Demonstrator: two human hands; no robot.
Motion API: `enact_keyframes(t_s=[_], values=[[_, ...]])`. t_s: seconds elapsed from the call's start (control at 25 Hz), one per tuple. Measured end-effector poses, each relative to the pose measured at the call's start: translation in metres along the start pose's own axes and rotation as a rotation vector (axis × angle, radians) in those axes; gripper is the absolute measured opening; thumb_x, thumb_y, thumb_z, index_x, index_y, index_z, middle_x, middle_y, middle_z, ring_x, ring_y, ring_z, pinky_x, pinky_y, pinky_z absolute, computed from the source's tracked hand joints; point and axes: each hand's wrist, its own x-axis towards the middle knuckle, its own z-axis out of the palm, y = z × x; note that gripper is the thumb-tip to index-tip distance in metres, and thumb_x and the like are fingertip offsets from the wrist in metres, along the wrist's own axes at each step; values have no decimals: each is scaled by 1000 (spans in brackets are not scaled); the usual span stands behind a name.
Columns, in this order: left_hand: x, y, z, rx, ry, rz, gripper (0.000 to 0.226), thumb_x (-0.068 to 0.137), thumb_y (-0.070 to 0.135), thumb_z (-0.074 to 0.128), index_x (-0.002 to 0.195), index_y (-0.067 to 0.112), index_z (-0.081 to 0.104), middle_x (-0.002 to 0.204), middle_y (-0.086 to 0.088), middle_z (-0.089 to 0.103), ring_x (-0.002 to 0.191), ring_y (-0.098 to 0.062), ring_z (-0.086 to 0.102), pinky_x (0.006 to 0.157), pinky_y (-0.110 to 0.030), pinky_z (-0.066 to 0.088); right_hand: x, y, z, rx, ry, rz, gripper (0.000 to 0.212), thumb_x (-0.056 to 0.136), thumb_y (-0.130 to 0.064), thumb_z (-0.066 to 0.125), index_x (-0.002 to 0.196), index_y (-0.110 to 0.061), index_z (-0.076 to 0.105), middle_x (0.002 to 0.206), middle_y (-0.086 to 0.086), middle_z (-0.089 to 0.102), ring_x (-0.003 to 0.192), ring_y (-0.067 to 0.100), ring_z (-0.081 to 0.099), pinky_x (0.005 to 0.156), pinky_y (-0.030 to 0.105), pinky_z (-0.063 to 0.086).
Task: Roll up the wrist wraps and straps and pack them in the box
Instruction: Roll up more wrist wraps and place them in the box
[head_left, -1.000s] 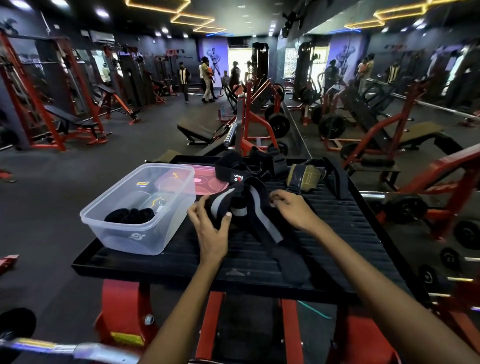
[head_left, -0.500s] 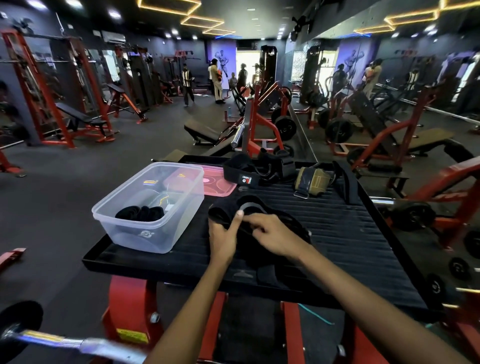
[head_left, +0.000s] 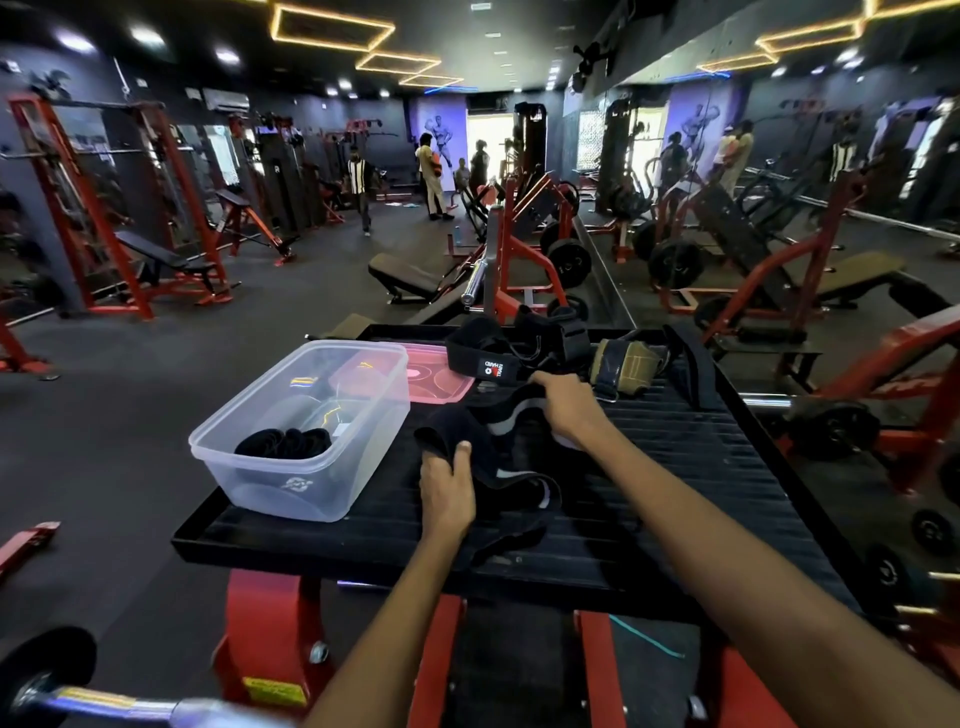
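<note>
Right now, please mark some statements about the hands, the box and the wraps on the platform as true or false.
1. The left hand grips the black wrap. True.
2. The clear box has its lid on. False: it is open, and the pink lid lies behind it.
3. The box is empty. False: black rolled wraps lie inside.
4. The right hand is on the same black wrap. True.
5. The olive strap is in the box. False: it lies on the black platform.

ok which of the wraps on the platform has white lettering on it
The black wrap at the far edge, just right of the pink lid. The tan one beside it and the grey-striped one in both hands show none.
</note>
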Motion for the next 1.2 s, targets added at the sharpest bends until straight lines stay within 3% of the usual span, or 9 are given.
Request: enact_keyframes(t_s=[0.16, 0.4, 0.52, 0.68, 0.76, 0.84, 0.92, 1.04, 1.2], values=[[5, -2, 4, 30, 6, 3, 44, 95, 31, 49, 108, -10, 52, 110, -28, 59, 106, -39, 54, 93, -42, 40, -18, 40, -42, -27, 27, 193, 46, 90, -1, 39, 129, -22, 54, 125, 20, 55, 111, 38, 54, 83, 36, 45], [1, 1, 10, 22, -38, 97, 44, 94, 35, 50, 116, -4, 54, 116, -21, 62, 111, -35, 56, 96, -36, 41, -64, 67, -65, -53, -257, 242, 38, 91, -9, 50, 124, -25, 59, 133, 12, 53, 113, 30, 55, 83, 32, 45], [-3, 3, 9, 10, -53, 113, 46, 95, 35, 50, 117, -6, 55, 116, -23, 62, 111, -34, 57, 93, -31, 41, -82, 78, -45, 118, -109, 219, 41, 92, -7, 42, 127, -26, 53, 127, 12, 57, 107, 29, 57, 80, 33, 45], [-4, 1, 4, -3, -74, 83, 64, 94, 41, 47, 99, -22, 53, 86, -32, 62, 91, -42, 61, 69, -31, 39, -87, 73, -34, -280, -120, 296, 55, 96, -21, 45, 146, -26, 23, 140, 19, 37, 124, 40, 41, 100, 50, 34], [-6, 3, 2, -31, -83, 83, 65, 94, 41, 49, 99, -24, 51, 88, -34, 62, 93, -43, 61, 72, -36, 44, -87, 50, -37, -359, 72, 210, 53, 95, -21, 48, 144, -19, 28, 139, 17, 36, 125, 39, 37, 102, 53, 31], [-5, 2, 2, -42, -107, 99, 69, 93, 42, 50, 104, -27, 47, 102, -40, 58, 100, -45, 59, 81, -44, 47, -95, 20, -33, -126, 190, 16, 48, 94, -28, 52, 138, -16, 38, 131, 12, 45, 121, 32, 44, 98, 46, 40], [-6, 0, 0, -17, -154, 107, 74, 94, 45, 44, 109, -28, 45, 108, -42, 55, 103, -47, 56, 84, -47, 46, -104, -10, -23, 245, -56, -110, 63, 87, -40, 61, 141, -18, 36, 132, 9, 47, 125, 25, 46, 101, 36, 41], [-5, -1, -3, -38, -185, 99, 78, 92, 57, 35, 119, -15, 48, 112, -35, 58, 108, -45, 56, 93, -48, 43, -102, -24, 0, 187, -346, -115, 75, 85, -28, 65, 147, -18, 23, 141, 15, 44, 129, 31, 45, 105, 39, 40], [-3, 2, -6, -42, -129, 118, 43, 88, 23, 60, 128, 16, 46, 120, -7, 59, 109, -24, 57, 101, -42, 42, -74, -8, -20, 359, 75, 73, 35, 94, -10, 46, 127, -18, 55, 122, 15, 62, 112, 34, 58, 90, 40, 49]])
